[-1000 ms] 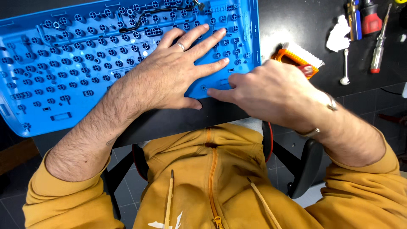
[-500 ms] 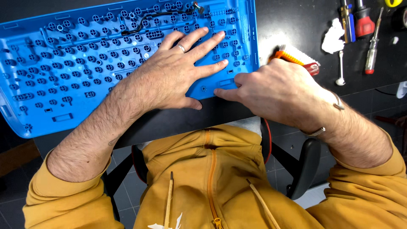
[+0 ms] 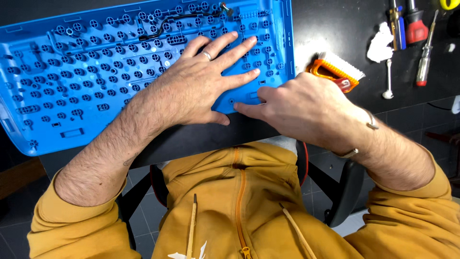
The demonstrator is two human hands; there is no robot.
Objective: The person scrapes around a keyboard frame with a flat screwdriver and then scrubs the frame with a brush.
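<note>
The fingers (image 3: 225,50) of the left hand (image 3: 191,88) lie spread apart and flat on the blue keyboard shell (image 3: 96,72), pressing down on its right half; a ring sits on one of them. The thumb of this hand points toward the near edge of the shell. The right hand (image 3: 306,108) rests at the shell's near right corner, its fingers drawn together and curled under, with the thumb tip touching the blue plastic close to the left thumb. What the curled fingers pinch, if anything, cannot be told.

The keyboard shell lies with its inner side up, rows of small round posts showing, on a black tabletop (image 3: 335,29), tilted a little so that its left end comes nearer the person. A dark bent wire (image 3: 167,21) lies along its far edge.

Just beyond the right hand lies an orange brush (image 3: 335,69) with white bristles. Farther right on the tabletop are screwdrivers (image 3: 414,26), a crumpled white scrap (image 3: 381,43) and a small white tool (image 3: 388,79). A bracelet (image 3: 366,124) circles the right wrist, and mustard-yellow sleeves (image 3: 62,225) are pushed up both forearms.
</note>
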